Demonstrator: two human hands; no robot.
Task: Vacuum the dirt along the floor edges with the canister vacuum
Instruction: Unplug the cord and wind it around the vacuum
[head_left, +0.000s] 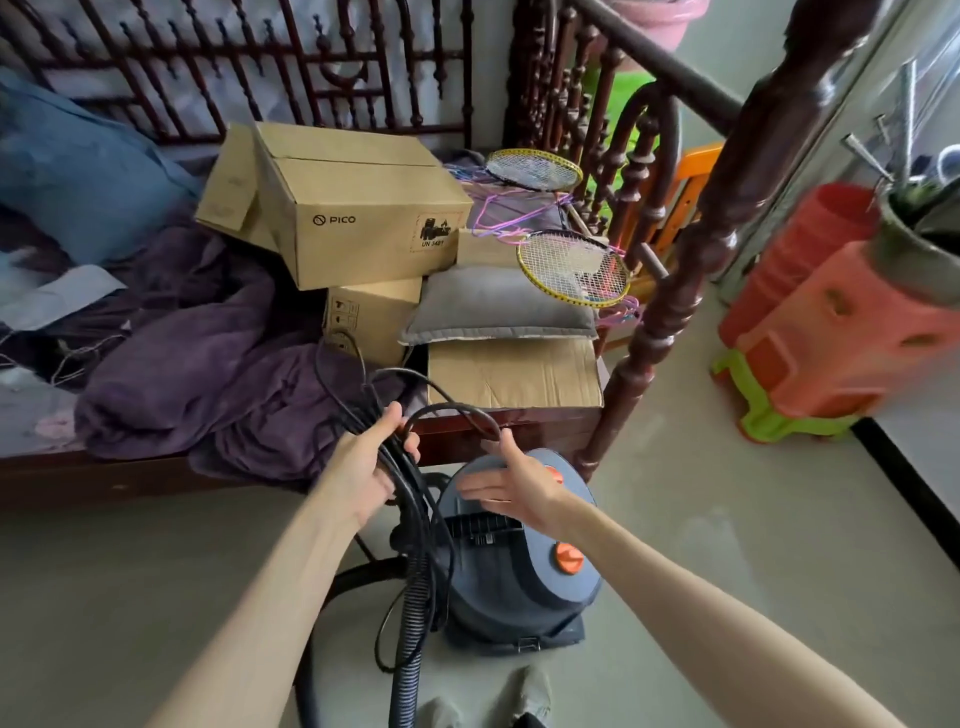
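Note:
A grey canister vacuum (524, 577) with orange buttons stands on the floor in front of me, beside a wooden bed. Its ribbed hose (413, 623) hangs down on its left side toward the floor. My left hand (363, 473) grips a bundle of black power cord (415, 415), whose loops rise above the hand and trail down past the hose. Just above the vacuum's top, my right hand (514, 486) hovers with its fingers straight and spread, holding nothing.
The wooden bed (519, 421) behind the vacuum carries cardboard boxes (363, 208), a grey pillow (498, 306), purple bedding (208, 374) and badminton rackets (574, 267). A carved bedpost (691, 291) stands right of the vacuum. Stacked plastic stools (831, 332) sit at the right wall.

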